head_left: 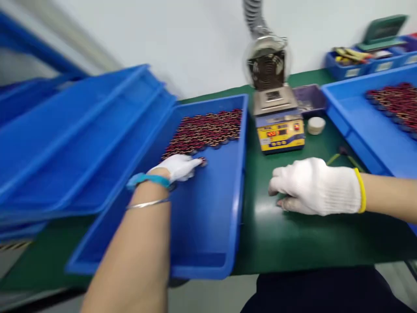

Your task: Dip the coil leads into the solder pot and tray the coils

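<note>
My left hand (179,167), in a white glove with a blue wristband, reaches into a blue tray (208,208). Its fingertips are closed on a small round part (203,161), dark with red, just in front of the packed rows. Those rows of small red, black and gold-coloured parts (208,128) fill the far half of the tray. My right hand (302,187), in a white knit glove with a yellow cuff, hovers over or rests on the green table (276,243); I cannot tell which. Its fingers are loosely bent, the thumb apart from them, with nothing visible between.
A yellow-fronted solder pot (280,130) with a lit display stands behind, under a grey duct hose (254,17). Beside it is a round white tin (316,125). Another blue tray (368,117) of parts lies right; stacked blue trays (81,143) lean left. Green-handled tweezers or pliers (342,152) lie near.
</note>
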Demonstrator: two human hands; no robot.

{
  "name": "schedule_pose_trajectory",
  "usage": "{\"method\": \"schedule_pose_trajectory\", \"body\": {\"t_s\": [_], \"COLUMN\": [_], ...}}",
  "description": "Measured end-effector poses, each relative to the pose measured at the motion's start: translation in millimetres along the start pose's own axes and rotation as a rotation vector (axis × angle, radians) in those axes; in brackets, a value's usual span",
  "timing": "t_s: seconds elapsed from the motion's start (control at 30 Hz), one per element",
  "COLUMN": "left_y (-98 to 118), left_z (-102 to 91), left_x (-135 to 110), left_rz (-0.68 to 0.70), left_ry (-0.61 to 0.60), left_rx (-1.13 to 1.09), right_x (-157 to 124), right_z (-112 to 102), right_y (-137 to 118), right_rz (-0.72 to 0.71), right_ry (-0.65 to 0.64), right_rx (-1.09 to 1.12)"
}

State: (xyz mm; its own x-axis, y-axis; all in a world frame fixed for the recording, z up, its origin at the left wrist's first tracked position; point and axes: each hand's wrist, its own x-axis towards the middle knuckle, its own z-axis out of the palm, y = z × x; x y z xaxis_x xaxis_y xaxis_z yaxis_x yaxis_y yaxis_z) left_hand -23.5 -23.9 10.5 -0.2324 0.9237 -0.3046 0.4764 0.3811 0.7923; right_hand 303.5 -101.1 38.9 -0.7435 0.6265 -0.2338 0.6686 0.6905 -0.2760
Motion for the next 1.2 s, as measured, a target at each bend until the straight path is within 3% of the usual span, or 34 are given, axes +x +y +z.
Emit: {"method": "schedule_pose_trajectory", "body": {"t_s": [0.07,0.13,0.33,0.43,0.5,0.57,0.63,0.73,0.83,0.9,1.1,1.2], "left_y": [-10.2,-16.8,-22.8,-18.6,-7.8,9.1,28.1,50.1,58.2,57.0,45.2,43.6], "left_z": [-13.1,-12.4,42.7,57.1,58.8,60.8,67.7,85.4,101.5,107.2,106.1,107.3], "left_x": [12.1,19.8,31.2,31.1,20.9,0.7,-26.4,-66.1,-87.6,-89.7,-74.7,-72.1], "left_rz": [-0.071,-0.089,0.19,0.226,0.236,0.271,0.321,0.324,0.286,0.236,0.167,0.166], "left_ry": [0.058,0.065,0.038,0.033,-0.021,-0.127,-0.321,-0.541,-0.637,-0.671,-0.687,-0.686], "left_rx": [0.148,0.233,0.36,0.3,0.225,0.063,-0.241,-0.341,-0.302,-0.307,-0.386,-0.388], "right_x": [14.0,18.5,14.6,18.9,22.0,23.3,22.5,18.1,12.5,8.8,0.5,1.2], "right_z": [18.0,32.0,40.3,36.2,33.0,28.8,23.3,14.3,8.1,5.1,-6.0,-2.6], "right_y": [3.0,10.6,24.0,24.5,25.3,26.2,26.5,25.8,25.3,25.7,28.9,30.0], "right_rz": [-0.1,-0.134,-0.104,-0.096,-0.05,0.018,0.076,0.018,-0.157,-0.185,0.022,0.128], "right_ry": [0.006,-0.002,-0.004,-0.011,0.043,0.185,0.357,0.518,0.516,0.488,0.359,0.466], "right_rx": [0.029,0.073,0.074,0.057,0.091,0.169,0.236,0.221,0.112,0.024,-0.073,0.073]}}
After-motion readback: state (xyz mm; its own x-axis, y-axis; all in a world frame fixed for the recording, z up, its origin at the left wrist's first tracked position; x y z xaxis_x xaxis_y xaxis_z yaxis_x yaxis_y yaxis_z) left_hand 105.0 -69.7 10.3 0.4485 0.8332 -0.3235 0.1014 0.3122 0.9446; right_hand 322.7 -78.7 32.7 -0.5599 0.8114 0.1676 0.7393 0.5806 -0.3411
